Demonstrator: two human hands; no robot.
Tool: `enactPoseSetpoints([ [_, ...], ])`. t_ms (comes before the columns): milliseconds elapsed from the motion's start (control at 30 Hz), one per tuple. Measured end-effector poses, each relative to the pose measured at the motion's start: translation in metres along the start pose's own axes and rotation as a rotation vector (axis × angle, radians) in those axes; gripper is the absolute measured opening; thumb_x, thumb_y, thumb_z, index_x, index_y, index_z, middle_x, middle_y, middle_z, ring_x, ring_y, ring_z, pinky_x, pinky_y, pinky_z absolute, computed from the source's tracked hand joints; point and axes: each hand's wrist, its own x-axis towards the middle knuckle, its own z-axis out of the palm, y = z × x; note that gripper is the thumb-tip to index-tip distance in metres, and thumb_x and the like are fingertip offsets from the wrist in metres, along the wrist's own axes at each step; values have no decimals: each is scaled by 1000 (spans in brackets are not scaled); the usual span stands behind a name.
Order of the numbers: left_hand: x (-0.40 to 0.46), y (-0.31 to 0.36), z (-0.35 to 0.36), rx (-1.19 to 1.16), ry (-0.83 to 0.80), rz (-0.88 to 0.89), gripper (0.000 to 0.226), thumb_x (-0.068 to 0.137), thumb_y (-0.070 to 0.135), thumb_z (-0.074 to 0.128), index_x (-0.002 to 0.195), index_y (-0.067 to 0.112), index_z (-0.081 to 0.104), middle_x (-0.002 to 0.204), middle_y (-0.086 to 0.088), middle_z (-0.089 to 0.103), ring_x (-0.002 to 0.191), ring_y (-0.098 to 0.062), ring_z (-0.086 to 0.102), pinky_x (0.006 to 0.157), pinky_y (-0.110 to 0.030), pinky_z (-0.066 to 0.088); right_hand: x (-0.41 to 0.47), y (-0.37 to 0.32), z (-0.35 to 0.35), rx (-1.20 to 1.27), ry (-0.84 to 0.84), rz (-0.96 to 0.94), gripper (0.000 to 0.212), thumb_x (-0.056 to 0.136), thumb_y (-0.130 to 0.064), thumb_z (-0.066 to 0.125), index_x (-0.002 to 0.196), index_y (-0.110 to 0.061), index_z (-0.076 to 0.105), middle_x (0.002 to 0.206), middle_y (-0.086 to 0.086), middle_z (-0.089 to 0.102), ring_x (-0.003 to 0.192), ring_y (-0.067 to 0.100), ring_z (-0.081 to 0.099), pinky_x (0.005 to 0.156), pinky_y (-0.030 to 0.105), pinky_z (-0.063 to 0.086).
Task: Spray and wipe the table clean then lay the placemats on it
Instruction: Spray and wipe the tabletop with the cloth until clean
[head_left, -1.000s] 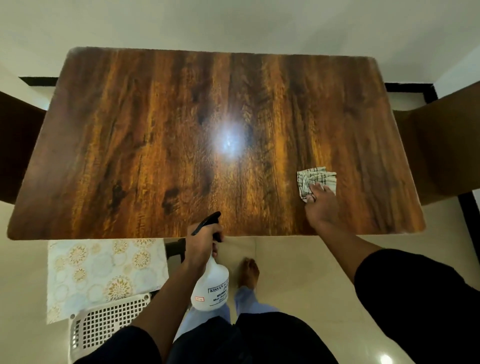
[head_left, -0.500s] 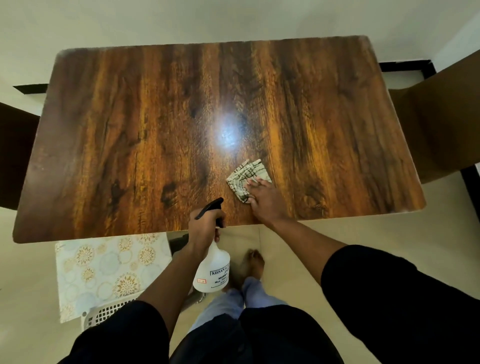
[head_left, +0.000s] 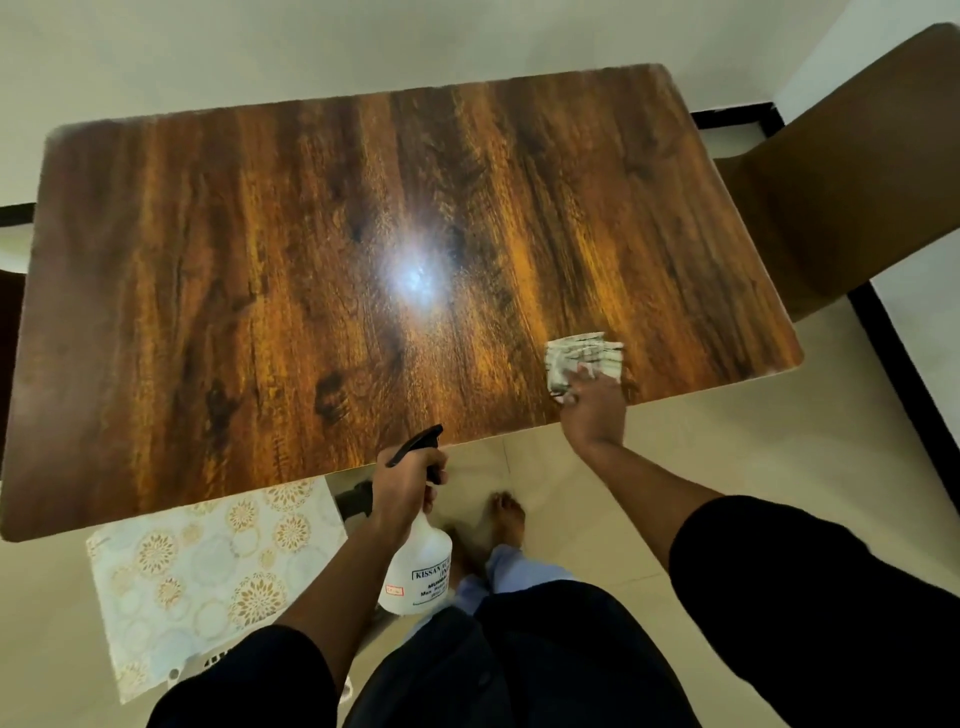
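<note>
Presently right hand (head_left: 594, 410) presses flat on the cloth (head_left: 582, 358), fingers straight, cloth mostly beyond the fingertips near the table (head_left: 260, 260) edge. Left hand (head_left: 408, 480) grips the spray bottle (head_left: 418, 569) by its neck.

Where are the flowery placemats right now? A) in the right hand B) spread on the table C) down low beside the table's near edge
C: the placemats lie below the table edge, beside the left hand holding the spray bottle.

The counter (head_left: 260, 260) is streaked dark and orange-brown woodgrain. The cloth (head_left: 582, 356) looks white with dark checks, though blurred. The placemat (head_left: 208, 561) is pale with gold medallions; the spray bottle (head_left: 418, 577) white, black-topped.
</note>
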Motion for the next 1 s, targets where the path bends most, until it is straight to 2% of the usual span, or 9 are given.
enactPoseSetpoints([
  [100, 2, 1, -4, 10, -23, 21, 9, 93, 3, 63, 88, 2, 71, 68, -15, 63, 46, -20, 45, 41, -29, 37, -40, -35, 20, 36, -34, -163, 44, 76, 6, 66, 118, -5, 75, 120, 15, 73, 122, 41, 59, 100, 43, 49],
  [200, 4, 2, -2, 23, -28, 38, 15, 93, 2, 64, 84, 11, 71, 68, -18, 62, 44, -21, 43, 43, -31, 35, -73, -63, 44, -3, -153, -310, 45, 76, 0, 72, 118, -14, 76, 124, 5, 72, 119, 37, 59, 98, 42, 51],
  [333, 7, 5, 7, 43, -6, 32, 15, 91, 2, 65, 86, -11, 71, 67, -17, 64, 47, -24, 44, 41, -30, 35, -80, -63, 52, -1, -231, -444, 41, 84, -15, 71, 124, -22, 72, 135, -1, 67, 124, 32, 57, 98, 44, 50],
  [433, 9, 11, 22, 63, -21, 37, 15, 90, 2, 65, 84, -10, 71, 66, -17, 64, 46, -23, 43, 40, -29, 35, -66, -41, 41, 46, -253, -467, 43, 84, -14, 72, 127, -23, 72, 136, 0, 66, 127, 30, 56, 102, 44, 47],
  [533, 11, 16, 43, 75, -21, 31, 10, 90, 3, 66, 85, -2, 73, 66, -16, 64, 42, -20, 42, 39, -28, 35, -52, -8, 25, 114, -202, -408, 46, 79, -13, 68, 125, -20, 74, 133, 1, 68, 126, 30, 57, 104, 43, 48],
  [633, 14, 16, 65, 78, -16, 20, 10, 90, 5, 67, 94, 1, 76, 67, -15, 65, 42, -19, 42, 39, -28, 35, -36, 33, 2, 174, -139, -321, 45, 78, -14, 67, 122, -19, 75, 130, 2, 70, 126, 27, 58, 107, 35, 45],
  [867, 13, 12, 120, 122, -11, -40, 14, 91, 6, 64, 93, -6, 72, 67, -15, 63, 46, -18, 45, 41, -30, 35, 20, 129, -62, 145, -62, -162, 42, 82, -6, 72, 123, -15, 75, 131, 2, 69, 129, 24, 55, 112, 29, 38],
  [1000, 10, 14, 159, 138, -40, -43, 14, 92, 4, 64, 90, -6, 72, 65, -14, 61, 47, -18, 46, 42, -30, 36, 55, 182, -90, 137, -19, 0, 39, 88, -11, 70, 126, -18, 73, 136, 3, 66, 132, 25, 53, 112, 30, 36],
])
